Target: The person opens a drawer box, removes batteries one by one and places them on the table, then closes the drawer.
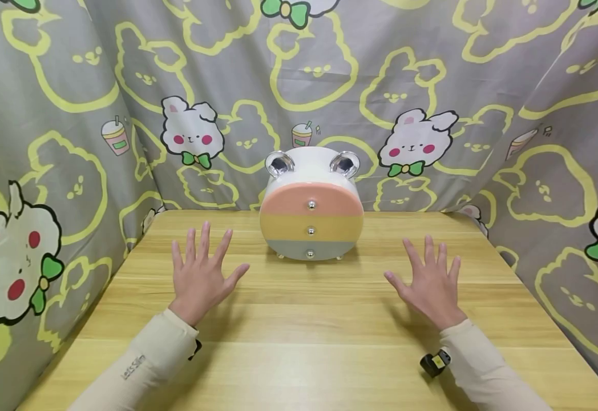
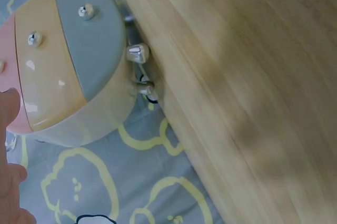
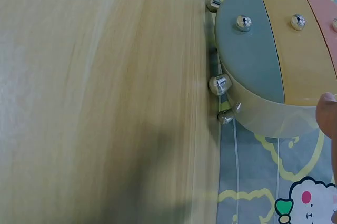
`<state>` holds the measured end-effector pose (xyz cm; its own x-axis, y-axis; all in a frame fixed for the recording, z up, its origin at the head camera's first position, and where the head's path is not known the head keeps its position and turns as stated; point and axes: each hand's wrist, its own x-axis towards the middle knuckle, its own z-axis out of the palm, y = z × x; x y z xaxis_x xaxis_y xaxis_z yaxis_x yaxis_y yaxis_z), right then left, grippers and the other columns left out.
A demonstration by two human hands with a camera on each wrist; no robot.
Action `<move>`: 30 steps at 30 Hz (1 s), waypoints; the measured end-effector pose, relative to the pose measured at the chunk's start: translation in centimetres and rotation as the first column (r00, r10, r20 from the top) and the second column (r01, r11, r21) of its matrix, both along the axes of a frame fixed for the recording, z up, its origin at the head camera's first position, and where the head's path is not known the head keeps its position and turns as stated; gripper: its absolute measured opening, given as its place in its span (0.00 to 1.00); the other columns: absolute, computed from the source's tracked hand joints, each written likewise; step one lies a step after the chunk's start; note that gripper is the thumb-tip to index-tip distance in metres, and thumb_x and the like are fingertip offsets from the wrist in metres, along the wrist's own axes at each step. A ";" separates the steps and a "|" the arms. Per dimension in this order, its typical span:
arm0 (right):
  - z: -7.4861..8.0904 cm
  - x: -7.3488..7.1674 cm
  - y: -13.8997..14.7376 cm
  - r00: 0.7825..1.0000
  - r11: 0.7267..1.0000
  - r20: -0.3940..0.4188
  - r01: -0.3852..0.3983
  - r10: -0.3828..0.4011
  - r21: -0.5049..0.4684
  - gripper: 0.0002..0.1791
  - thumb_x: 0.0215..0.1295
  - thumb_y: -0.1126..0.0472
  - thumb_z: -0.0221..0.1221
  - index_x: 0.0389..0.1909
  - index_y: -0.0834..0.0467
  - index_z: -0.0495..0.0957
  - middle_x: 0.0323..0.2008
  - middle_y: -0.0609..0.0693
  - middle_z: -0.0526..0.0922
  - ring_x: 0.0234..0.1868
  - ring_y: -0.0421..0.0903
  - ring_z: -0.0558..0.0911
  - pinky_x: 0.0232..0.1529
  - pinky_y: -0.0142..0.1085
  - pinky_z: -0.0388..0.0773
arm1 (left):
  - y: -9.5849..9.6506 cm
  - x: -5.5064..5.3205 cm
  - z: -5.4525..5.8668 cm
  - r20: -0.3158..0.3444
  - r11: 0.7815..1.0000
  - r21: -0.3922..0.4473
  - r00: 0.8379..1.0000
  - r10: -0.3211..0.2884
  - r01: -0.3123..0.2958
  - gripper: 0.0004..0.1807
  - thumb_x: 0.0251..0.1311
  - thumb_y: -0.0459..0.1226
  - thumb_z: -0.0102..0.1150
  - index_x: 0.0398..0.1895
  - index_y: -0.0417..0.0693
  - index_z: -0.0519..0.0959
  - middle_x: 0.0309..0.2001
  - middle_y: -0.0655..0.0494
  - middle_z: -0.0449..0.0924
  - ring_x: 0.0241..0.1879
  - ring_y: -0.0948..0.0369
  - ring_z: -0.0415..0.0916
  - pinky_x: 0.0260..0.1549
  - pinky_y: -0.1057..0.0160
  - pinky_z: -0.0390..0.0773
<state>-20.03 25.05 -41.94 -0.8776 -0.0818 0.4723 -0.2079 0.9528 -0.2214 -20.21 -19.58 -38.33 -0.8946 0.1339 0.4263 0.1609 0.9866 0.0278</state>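
A small rounded drawer box (image 1: pixel 311 222) stands upright near the back of the table. Its front has pink, yellow and grey-blue bands, each with a silver knob, and two silver ears top the white body. To its left, my left hand (image 1: pixel 200 279) is held over the wood with fingers spread and nothing in it. My right hand (image 1: pixel 431 285) is spread the same way on the box's right side, also holding nothing. Short silver feet (image 3: pixel 219 84) show under the box in the right wrist view. Fingers (image 2: pixel 9 108) of my left hand edge into the left wrist view.
The wooden table (image 1: pixel 299 348) reaches back to a grey curtain (image 1: pixel 247 74) with yellow outlines and white rabbits, which hangs behind and along both sides. A black wrist camera (image 1: pixel 435 363) sits at my right cuff.
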 end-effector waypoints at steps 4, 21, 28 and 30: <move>0.2 0.0 -0.1 1.000 1.000 -0.006 -0.006 0.006 -0.003 0.45 0.60 0.33 0.56 0.72 0.53 0.59 0.70 0.74 0.51 0.67 0.78 0.48 0.60 0.73 0.32 | 0.3 -0.2 0.2 -0.001 1.000 -0.005 1.000 -0.003 0.003 0.44 0.59 0.70 0.43 0.75 0.61 0.57 0.76 0.40 0.43 0.72 0.37 0.38 0.65 0.37 0.24; 1.1 -0.6 -1.1 0.998 0.999 -0.040 -0.041 0.040 -0.011 0.45 0.60 0.34 0.57 0.72 0.53 0.58 0.70 0.74 0.50 0.68 0.76 0.49 0.62 0.72 0.37 | 1.3 -0.8 1.2 -0.009 1.000 0.009 1.000 -0.017 0.017 0.45 0.59 0.70 0.42 0.76 0.62 0.56 0.76 0.40 0.39 0.73 0.38 0.36 0.66 0.36 0.28; 1.6 -0.8 -1.8 0.996 0.998 -0.060 -0.065 0.064 -0.014 0.45 0.59 0.36 0.59 0.72 0.55 0.59 0.69 0.75 0.51 0.66 0.76 0.53 0.63 0.68 0.47 | 1.8 -1.3 1.8 -0.041 0.999 0.028 0.998 -0.037 0.038 0.45 0.59 0.70 0.43 0.76 0.61 0.56 0.76 0.41 0.39 0.73 0.38 0.37 0.66 0.35 0.35; 1.8 -0.8 -2.0 0.996 0.997 -0.060 -0.072 0.071 -0.017 0.45 0.59 0.36 0.59 0.72 0.56 0.59 0.69 0.75 0.52 0.66 0.75 0.55 0.63 0.67 0.50 | 1.9 -1.5 1.9 -0.039 0.998 0.043 0.998 -0.044 0.046 0.45 0.59 0.70 0.44 0.76 0.61 0.55 0.76 0.40 0.40 0.73 0.38 0.37 0.66 0.35 0.35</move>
<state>-20.84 23.06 -40.16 -0.8400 -0.1339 0.5258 -0.2887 0.9308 -0.2243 -21.67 -17.68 -36.40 -0.8711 0.1543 0.4663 0.2069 0.9763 0.0635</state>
